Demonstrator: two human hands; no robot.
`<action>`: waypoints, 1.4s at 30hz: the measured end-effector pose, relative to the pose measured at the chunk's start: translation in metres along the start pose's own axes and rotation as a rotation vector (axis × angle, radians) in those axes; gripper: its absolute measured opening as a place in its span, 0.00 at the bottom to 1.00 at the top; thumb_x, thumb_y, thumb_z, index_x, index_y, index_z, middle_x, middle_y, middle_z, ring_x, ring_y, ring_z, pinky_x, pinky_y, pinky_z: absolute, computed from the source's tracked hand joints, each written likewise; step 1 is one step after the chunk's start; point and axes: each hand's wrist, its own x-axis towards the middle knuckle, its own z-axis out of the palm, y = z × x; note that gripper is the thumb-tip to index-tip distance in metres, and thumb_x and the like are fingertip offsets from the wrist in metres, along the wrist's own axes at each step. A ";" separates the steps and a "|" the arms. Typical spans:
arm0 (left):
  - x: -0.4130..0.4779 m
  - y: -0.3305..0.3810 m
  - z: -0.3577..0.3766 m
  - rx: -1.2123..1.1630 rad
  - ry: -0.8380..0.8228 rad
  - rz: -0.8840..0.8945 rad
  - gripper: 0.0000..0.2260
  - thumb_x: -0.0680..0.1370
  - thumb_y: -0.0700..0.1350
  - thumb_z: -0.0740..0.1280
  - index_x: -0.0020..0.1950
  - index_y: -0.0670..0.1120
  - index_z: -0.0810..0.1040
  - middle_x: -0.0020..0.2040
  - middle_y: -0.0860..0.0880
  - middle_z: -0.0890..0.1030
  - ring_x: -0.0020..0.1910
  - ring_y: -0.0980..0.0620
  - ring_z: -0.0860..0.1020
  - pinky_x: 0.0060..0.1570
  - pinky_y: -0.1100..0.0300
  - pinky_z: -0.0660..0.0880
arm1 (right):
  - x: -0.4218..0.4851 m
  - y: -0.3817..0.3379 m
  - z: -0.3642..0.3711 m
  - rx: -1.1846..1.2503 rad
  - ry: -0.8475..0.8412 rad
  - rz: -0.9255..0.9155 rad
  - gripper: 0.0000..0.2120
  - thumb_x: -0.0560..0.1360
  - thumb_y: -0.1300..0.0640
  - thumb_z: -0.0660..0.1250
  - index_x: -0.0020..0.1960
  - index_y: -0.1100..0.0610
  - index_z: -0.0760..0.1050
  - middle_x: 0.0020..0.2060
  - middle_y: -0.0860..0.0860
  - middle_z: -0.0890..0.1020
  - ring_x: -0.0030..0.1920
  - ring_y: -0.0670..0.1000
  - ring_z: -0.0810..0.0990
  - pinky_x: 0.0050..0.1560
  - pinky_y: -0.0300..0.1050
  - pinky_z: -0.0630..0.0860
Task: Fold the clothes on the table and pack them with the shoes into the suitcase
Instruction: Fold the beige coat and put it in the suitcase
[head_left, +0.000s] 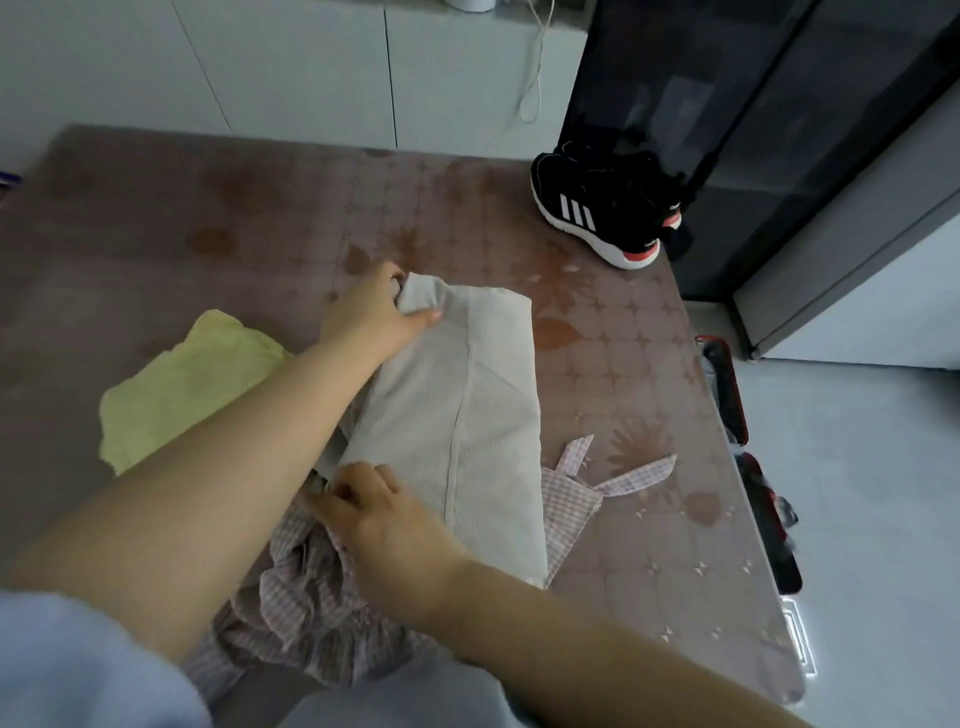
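Forearms cross the bottom of the view, with a pale sleeve (78, 665) at lower left.

Table (208, 218): patterned cover; carries all the clothes and the shoes.

Beige garment (467, 395): mid-table, folded into a long panel, near end resting on the pink checked garment (311, 613), which lies crumpled at the near edge.

Left hand (374, 312) pinches the far-left corner, thumb on top, fingers tucked under. Right hand (384, 519) is curled onto the near-left edge. Cannot tell whether it also catches the checked cloth beneath.

Risks (judged):
1. If the right hand holds both layers, the next fold drags the checked garment along and bunches it inside.
2. Both grips sit on one long side, so on lifting the free right side may sag and open the fold.
3. Checked ties (623, 478) trail toward the table's right edge and could snag or slide off.

Surroundings:
- Yellow garment (182, 395): left of centre, unfolded; the left forearm passes over its edge.
- Black shoes (597, 208): far-right corner, well apart from the clothes.
- Suitcase (727, 395): on the floor just beside the table's right edge, mostly hidden by it.

Only the ties lie between the beige garment and the suitcase.
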 end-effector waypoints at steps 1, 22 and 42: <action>0.006 -0.004 0.001 0.033 0.012 0.003 0.30 0.71 0.59 0.69 0.67 0.47 0.67 0.65 0.46 0.73 0.60 0.44 0.74 0.48 0.57 0.67 | -0.001 0.002 0.000 0.038 -0.032 0.006 0.26 0.71 0.70 0.63 0.69 0.62 0.67 0.62 0.63 0.68 0.60 0.64 0.67 0.51 0.60 0.74; 0.039 -0.061 0.008 -0.083 -0.486 -0.089 0.53 0.55 0.71 0.67 0.74 0.48 0.59 0.72 0.48 0.66 0.69 0.47 0.67 0.70 0.50 0.62 | -0.089 0.081 -0.032 0.666 0.311 1.019 0.32 0.68 0.42 0.72 0.65 0.54 0.64 0.59 0.48 0.72 0.53 0.47 0.73 0.52 0.41 0.73; -0.041 0.103 0.031 -0.681 -0.435 -0.332 0.36 0.56 0.62 0.74 0.58 0.45 0.76 0.53 0.45 0.81 0.49 0.46 0.79 0.55 0.50 0.74 | -0.229 0.145 -0.096 1.478 0.603 0.843 0.21 0.63 0.65 0.75 0.55 0.59 0.76 0.49 0.53 0.85 0.50 0.55 0.83 0.53 0.52 0.79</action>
